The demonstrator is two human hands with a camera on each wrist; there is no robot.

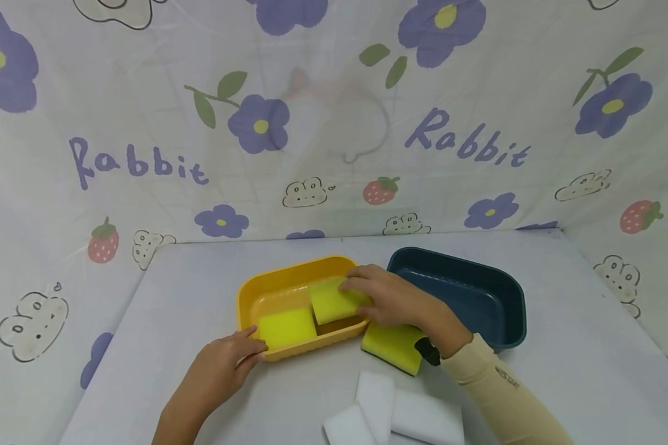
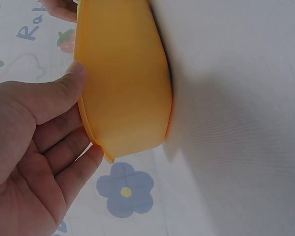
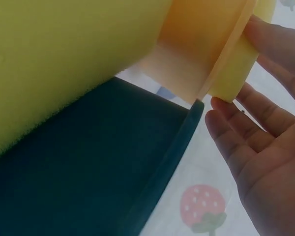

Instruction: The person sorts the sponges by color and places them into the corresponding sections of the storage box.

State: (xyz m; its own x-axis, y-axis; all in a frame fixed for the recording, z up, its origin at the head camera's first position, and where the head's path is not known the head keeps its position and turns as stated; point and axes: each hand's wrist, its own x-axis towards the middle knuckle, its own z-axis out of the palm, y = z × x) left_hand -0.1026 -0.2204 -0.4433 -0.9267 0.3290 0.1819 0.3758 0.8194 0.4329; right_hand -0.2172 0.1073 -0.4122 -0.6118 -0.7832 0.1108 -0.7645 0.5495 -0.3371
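A yellow tub stands on the table, and my left hand pinches its rim at the near left corner. In the left wrist view the thumb lies at the rim, with the other fingers across it. One yellow sponge lies in the tub's left part. Over the right part my right hand holds another yellow sponge, tilted, between thumb and fingers. Below that hand a third yellow sponge, dark on its underside, sits outside the tub, partly hidden by the wrist.
A dark teal tub stands at the right, close to the yellow one. Several white sponge blocks lie in a loose pile at the front of the table. A printed cloth hangs behind and along the sides.
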